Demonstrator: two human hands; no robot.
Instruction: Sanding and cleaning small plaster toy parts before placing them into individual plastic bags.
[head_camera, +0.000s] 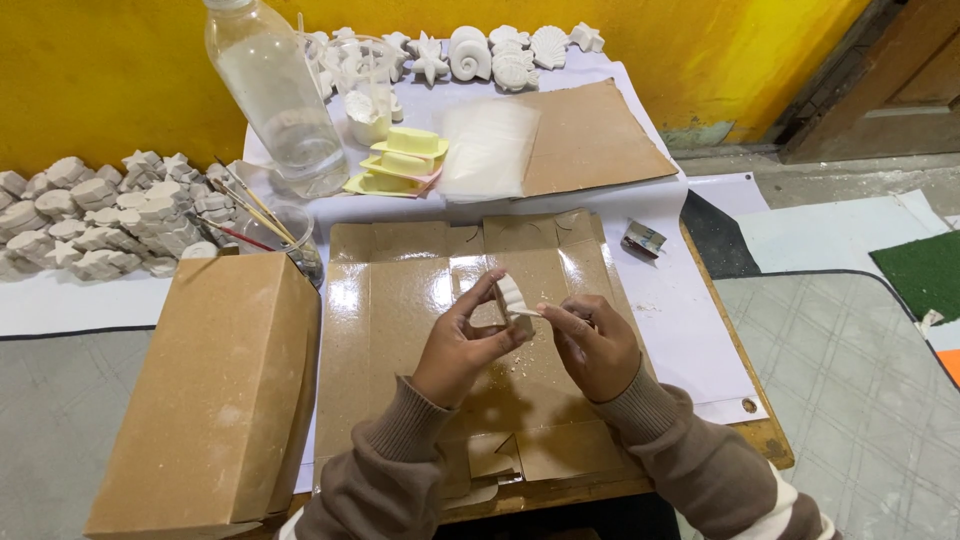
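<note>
My left hand (462, 343) grips a small white plaster shell piece (511, 295), thumb and fingers around it. My right hand (592, 340) is closed on a thin white tool (548, 312) whose tip touches the piece's side. Both hands hover over a glossy flattened cardboard sheet (400, 310) on the table, where white crumbs (520, 368) lie under the hands.
A closed brown cardboard box (215, 385) stands at my left. Behind are a clear plastic bottle (272, 95), a glass with brushes (262, 215), yellow moulds (400, 165), a plastic sheet on cardboard (590, 140), white shell casts (495, 52) and a pile of casts (95, 215) at far left.
</note>
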